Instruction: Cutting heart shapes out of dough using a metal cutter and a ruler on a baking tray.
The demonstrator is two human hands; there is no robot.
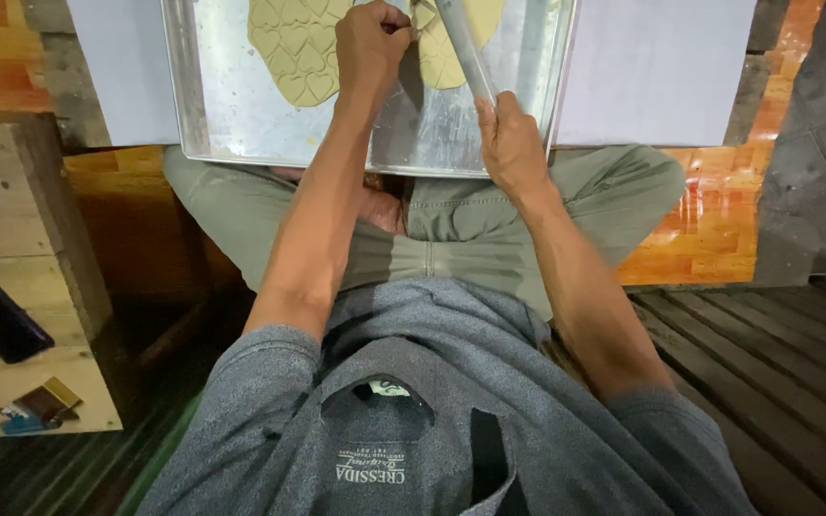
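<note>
Here, a person in a grey knit shirt (451, 401) and olive-green trousers (470, 225) sits cross-legged on a wooden floor with a large rectangular shiny metal baking tray (241, 105) resting on the knees. Behind the tray lies a white sheet (662, 67), and well to the tray's left stands a pale wooden crate (21, 287).

On the tray's far half lies a flat sheet of tan dough (293, 48) stamped all over with heart outlines; a second piece of the same dough (442, 57) lies just to its right.

Across the tray's right part slants a slim silver metal rod (466, 53), running from the near edge toward the far edge.

The right hand (513, 143) is at the tray's near edge, wrapped around the lower end of the rod. The left hand (370, 43) is over the tray's middle, curled into a loose fist with fingertips pressed together at the edge of the heart-marked dough; what it pinches cannot be told.
</note>
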